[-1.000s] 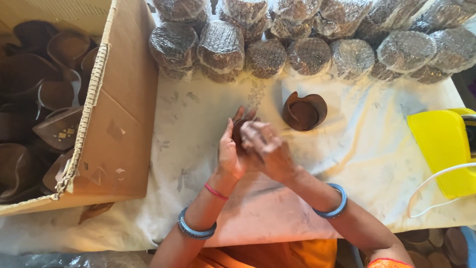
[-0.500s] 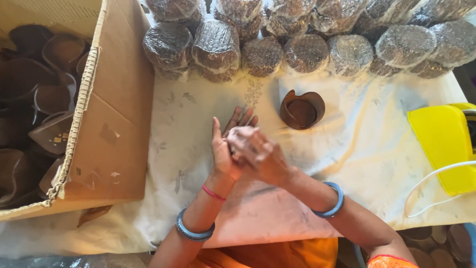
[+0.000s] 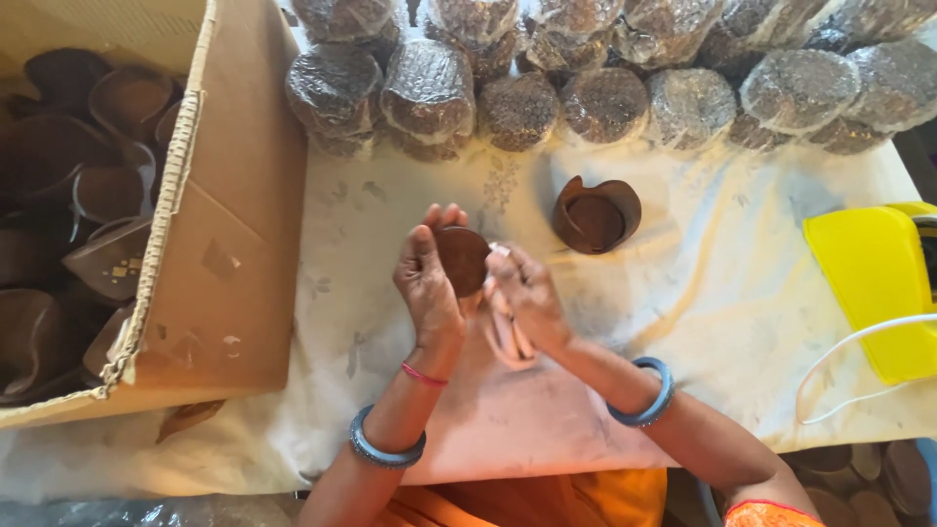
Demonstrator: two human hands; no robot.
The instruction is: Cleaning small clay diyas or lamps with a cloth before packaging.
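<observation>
My left hand (image 3: 427,278) holds a small brown clay lamp (image 3: 463,259) upright above the white cloth, its round bottom facing me. My right hand (image 3: 527,293) is right beside it, fingers curled around a small pale piece (image 3: 498,254) that touches the lamp's edge; what that piece is I cannot tell. A second brown clay lamp (image 3: 595,217) with a spout lies on the cloth just beyond my right hand.
An open cardboard box (image 3: 229,263) full of dark clay lamps stands at the left. Several stacks wrapped in bubble film (image 3: 517,107) line the far edge of the cloth. A yellow plastic object (image 3: 869,283) with a white cable (image 3: 849,351) lies at the right.
My hands, pressed together over the lamp before, have parted a little. The lamp's round brown bottom now shows in my left hand.
</observation>
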